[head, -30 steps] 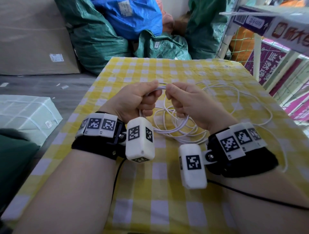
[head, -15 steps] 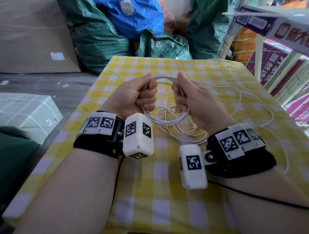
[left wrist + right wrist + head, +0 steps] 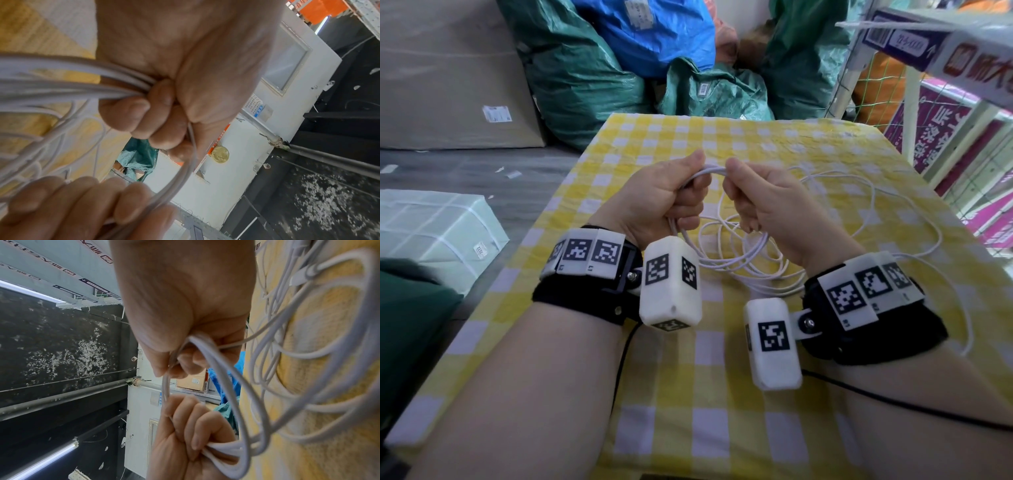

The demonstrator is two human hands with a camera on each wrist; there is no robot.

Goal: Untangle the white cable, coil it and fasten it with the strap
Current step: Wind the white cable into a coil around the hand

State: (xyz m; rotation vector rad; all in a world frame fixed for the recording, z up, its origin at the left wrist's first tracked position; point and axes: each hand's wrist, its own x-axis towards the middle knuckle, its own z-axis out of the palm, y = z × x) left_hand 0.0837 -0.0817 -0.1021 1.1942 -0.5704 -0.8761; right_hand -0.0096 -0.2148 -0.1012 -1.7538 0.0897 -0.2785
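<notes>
While you hold the white cable [image 3: 736, 263] up over the worktop [image 3: 722, 394], your left hand [image 3: 664, 198] is closed in a fist round a bundle of several turns; the left wrist view shows four or five strands running side by side into the curled fingers [image 3: 144, 116]. Your right hand [image 3: 767, 209] is closed too, pinching the strands that arch between the two thumbs and gripping a loop lower down. Both hands hold cable, neither is free.

Progress, judged from how things lie:
- Coil started. A few turns are gathered in the left fist and hang below it as loose rings that rest on the checked cloth [image 3: 808, 147].
- A good length is not yet gathered. One long run sweeps out to your right across the cloth and curls back past the right wrist.
- The rings under your hands overlap unevenly. Cannot tell whether any real knot remains among them.
- A connector end [image 3: 298, 276] shows among the loose strands in the right wrist view; it lies outside the coil.
- No strap can be made out in any view; it may be hidden, and fastening is not begun.

Estimate: roughly the middle of the coiling step. Left to do: draw in the slack, even out the turns, fasten.
</notes>
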